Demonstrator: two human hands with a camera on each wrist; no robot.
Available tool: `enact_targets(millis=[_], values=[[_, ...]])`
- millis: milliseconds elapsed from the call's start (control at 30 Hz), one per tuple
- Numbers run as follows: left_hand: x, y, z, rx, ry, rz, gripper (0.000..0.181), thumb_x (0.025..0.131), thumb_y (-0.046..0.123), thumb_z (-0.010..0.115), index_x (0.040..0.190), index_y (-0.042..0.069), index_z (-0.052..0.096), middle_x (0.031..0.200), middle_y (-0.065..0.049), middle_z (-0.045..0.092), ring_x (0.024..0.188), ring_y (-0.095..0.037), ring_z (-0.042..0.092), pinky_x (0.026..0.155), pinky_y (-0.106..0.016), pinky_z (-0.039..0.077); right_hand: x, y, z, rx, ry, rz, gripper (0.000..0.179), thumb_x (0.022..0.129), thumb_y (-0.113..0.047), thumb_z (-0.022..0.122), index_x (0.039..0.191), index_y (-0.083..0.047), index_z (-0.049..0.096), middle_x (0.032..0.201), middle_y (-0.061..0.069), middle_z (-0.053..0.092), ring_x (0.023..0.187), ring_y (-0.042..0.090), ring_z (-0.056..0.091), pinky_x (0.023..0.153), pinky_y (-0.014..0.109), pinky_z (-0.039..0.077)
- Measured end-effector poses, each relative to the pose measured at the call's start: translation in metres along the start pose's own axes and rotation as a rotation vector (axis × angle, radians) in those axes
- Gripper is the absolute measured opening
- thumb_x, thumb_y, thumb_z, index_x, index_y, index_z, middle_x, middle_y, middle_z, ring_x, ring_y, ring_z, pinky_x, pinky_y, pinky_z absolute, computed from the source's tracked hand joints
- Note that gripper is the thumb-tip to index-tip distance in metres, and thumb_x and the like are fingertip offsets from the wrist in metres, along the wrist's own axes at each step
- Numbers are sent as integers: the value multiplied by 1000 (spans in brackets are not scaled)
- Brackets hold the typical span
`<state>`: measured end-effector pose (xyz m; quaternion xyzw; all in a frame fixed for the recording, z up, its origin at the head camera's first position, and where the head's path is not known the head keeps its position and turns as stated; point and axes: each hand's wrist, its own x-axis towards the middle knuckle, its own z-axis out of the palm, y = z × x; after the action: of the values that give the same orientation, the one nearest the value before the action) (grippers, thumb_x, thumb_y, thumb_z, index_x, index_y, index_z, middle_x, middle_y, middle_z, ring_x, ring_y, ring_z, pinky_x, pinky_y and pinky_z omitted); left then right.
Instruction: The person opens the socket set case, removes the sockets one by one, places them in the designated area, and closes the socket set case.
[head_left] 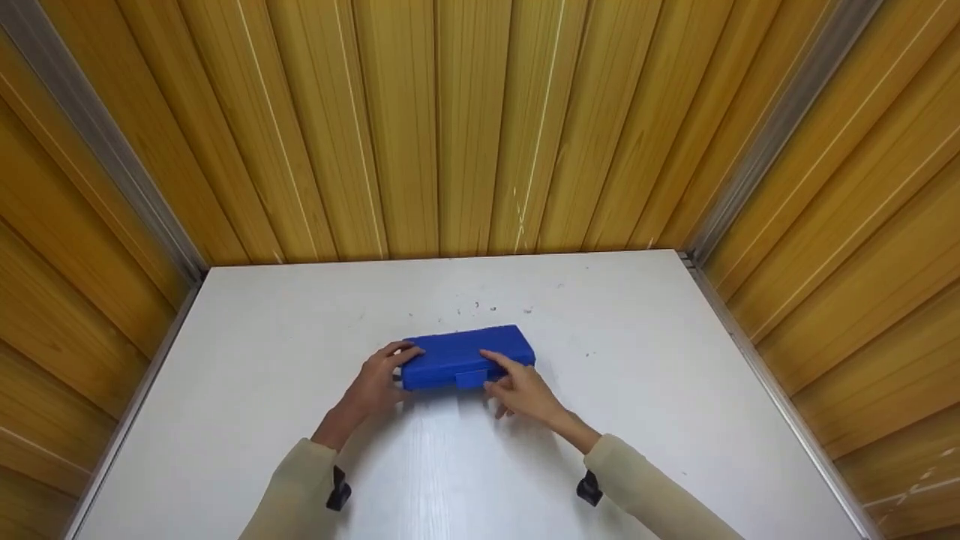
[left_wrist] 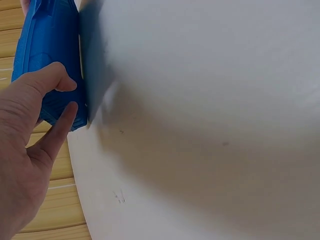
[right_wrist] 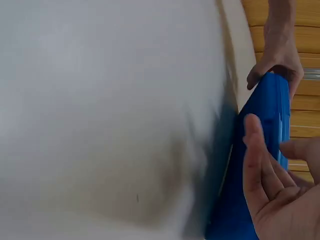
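Observation:
A closed blue plastic case with a front latch is between my hands at the middle of the white table. My left hand grips its left end, with fingertips over the lid's corner. In the left wrist view, thumb and fingers of the left hand meet the case's end. My right hand is at the front right, beside the latch. In the right wrist view, the right hand has its thumb at the case's edge and its fingers extended along the front.
The white table has small dark marks behind the case. Yellow wood-patterned panels rise at the back and both sides, with grey metal strips at the corners. A shadow lies under the case's front.

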<state>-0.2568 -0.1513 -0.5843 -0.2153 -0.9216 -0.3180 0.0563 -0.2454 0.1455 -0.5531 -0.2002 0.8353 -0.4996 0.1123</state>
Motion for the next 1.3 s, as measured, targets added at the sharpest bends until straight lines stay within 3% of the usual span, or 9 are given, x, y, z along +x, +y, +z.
enact_targets(millis=[67,133,200,267,367,467,767,1133,1300], values=[[-2,-2,0,-9,-8,-3,71,75,-6,86,139,9,62,146,-19,53,129,-43,60,95,-48,59,-3,-1,-11,-153,44,-83,42,101,-14,64,140,-1,59,83,17,78,57,27,74,45,21,49],[-3,-2,1,-25,-19,-15,72,75,-6,86,140,10,61,147,-18,52,130,-42,59,96,-47,59,-4,1,-21,-254,174,-129,29,98,-19,69,122,-2,71,74,9,77,55,20,71,46,18,44],[-5,-2,1,-37,-23,-20,72,75,-6,86,141,10,61,148,-18,51,132,-42,58,97,-48,58,-2,8,-32,-258,298,-145,23,95,-19,73,111,-3,75,78,8,76,62,19,71,50,18,48],[-6,-2,1,-42,-23,-23,73,75,-6,86,141,10,60,149,-18,51,133,-42,57,99,-48,57,1,19,-39,-231,368,-149,29,92,-19,77,114,-1,73,94,14,76,78,22,73,64,24,58],[-7,-2,3,-50,-11,-4,73,74,-5,87,141,8,61,148,-20,51,132,-44,57,99,-50,57,3,37,-44,-149,296,-103,58,89,-17,80,137,7,57,129,29,64,109,40,69,89,43,61],[-8,-4,5,-98,10,12,71,73,-4,88,138,5,62,147,-24,50,130,-48,57,98,-53,57,2,49,-41,-93,204,-48,75,88,-18,81,147,12,44,144,35,53,124,49,61,101,54,55],[-11,-5,12,-282,28,-101,73,74,13,92,138,-2,61,151,-24,46,133,-49,54,102,-56,54,-2,65,-35,-139,184,-74,82,75,-12,91,140,17,49,128,31,59,110,45,67,95,52,57],[-13,-6,12,-245,-55,-150,103,67,16,97,152,-4,42,155,-26,31,124,-46,58,96,-53,58,-4,70,-46,-150,19,-64,90,78,-10,89,146,19,38,125,30,52,111,44,63,96,54,56],[-3,-12,5,-268,-131,-165,123,60,19,101,160,4,31,165,-28,21,146,-51,35,114,-62,41,2,69,-53,-237,-22,-78,98,77,-17,91,151,14,35,140,31,48,131,48,50,111,64,42]])
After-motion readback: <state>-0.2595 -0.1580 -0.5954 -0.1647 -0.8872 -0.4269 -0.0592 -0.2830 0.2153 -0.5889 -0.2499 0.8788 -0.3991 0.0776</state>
